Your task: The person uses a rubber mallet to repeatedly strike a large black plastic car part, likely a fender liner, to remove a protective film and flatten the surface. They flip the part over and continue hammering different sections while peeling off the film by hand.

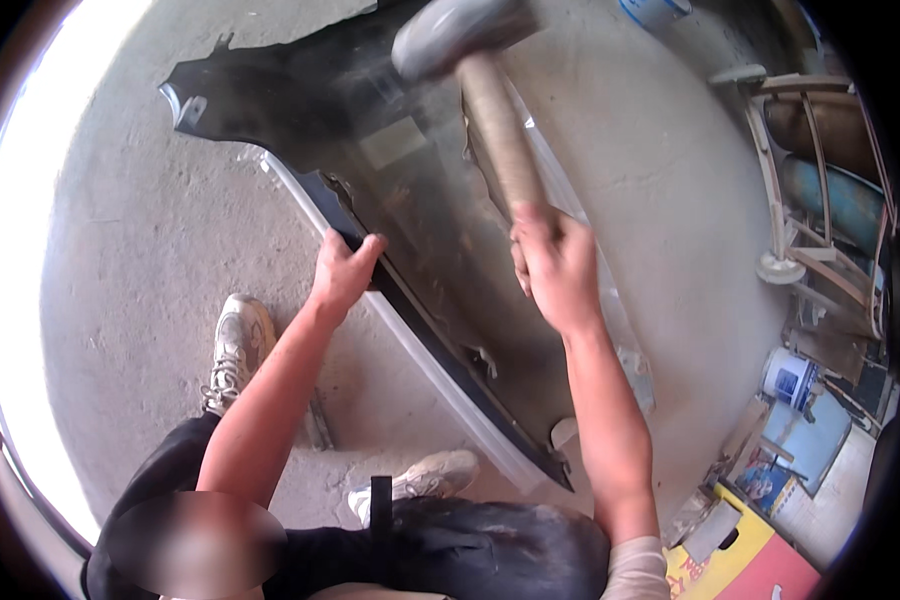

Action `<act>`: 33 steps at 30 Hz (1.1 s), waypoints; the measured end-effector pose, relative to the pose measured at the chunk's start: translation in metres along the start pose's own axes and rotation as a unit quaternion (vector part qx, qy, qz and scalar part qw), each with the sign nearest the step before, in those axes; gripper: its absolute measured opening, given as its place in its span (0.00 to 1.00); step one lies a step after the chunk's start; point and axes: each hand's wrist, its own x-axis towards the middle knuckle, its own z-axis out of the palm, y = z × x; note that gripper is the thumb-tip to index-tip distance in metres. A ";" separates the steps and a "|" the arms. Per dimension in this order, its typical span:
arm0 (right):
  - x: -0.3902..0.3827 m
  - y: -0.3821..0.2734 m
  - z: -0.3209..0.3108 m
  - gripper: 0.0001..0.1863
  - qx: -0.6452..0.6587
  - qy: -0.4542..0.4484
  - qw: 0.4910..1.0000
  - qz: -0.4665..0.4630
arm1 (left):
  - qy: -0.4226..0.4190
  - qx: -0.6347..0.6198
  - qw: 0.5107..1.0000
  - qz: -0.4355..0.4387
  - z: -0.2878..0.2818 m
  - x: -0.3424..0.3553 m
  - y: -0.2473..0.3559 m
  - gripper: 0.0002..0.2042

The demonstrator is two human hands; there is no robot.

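A dark curved vehicle body panel (300, 90), like a fender, lies across the middle of the head view, its inner side upward, with translucent wrapping along its long edges. My left hand (345, 270) grips the panel's left long edge, fingers wrapped over it. My right hand (555, 260) is closed round the wooden handle of a large mallet (500, 130). The mallet's grey head (465, 35) is raised above the upper part of the panel and is slightly blurred by motion.
My shoes (235, 350) rest on the concrete floor (120, 230) below the panel. At the right are a wheeled metal frame with cylinders (810, 200), a white bucket (790, 375) and a yellow-red box (740, 555). A blue container (655, 10) sits at the top.
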 end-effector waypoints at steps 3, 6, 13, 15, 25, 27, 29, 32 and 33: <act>-0.008 -0.014 0.001 0.29 0.091 0.020 0.981 -0.167 | -0.004 -0.006 1.000 0.001 0.003 0.008 -0.004 0.21; -0.010 0.070 -0.002 0.32 -0.044 0.062 0.989 -0.128 | 0.000 0.001 1.000 0.010 0.014 0.011 -0.004 0.20; 0.006 0.018 -0.018 0.29 0.001 0.044 0.994 0.103 | -0.031 -0.032 0.999 -0.021 0.000 0.005 -0.010 0.20; 0.002 -0.004 -0.024 0.28 0.099 0.049 0.993 -0.046 | -0.011 -0.001 1.000 0.018 0.003 -0.002 -0.008 0.19; 0.023 0.036 -0.023 0.29 -0.096 0.049 0.988 0.111 | 0.008 -0.012 1.000 -0.004 0.009 0.005 0.000 0.21; 0.005 -0.008 -0.010 0.31 -0.029 0.079 0.995 0.050 | -0.013 -0.018 1.000 -0.014 0.005 0.008 0.001 0.21; 0.001 -0.023 -0.018 0.33 0.024 0.099 0.989 -0.103 | -0.021 0.002 1.000 -0.019 0.006 -0.002 0.003 0.21; -0.004 -0.006 -0.014 0.36 0.040 0.104 0.969 -0.219 | 0.000 -0.017 1.000 0.007 0.008 0.002 0.000 0.21; -0.007 0.029 -0.013 0.36 0.011 0.099 0.977 -0.187 | 0.006 -0.027 1.000 0.015 0.013 0.000 0.002 0.21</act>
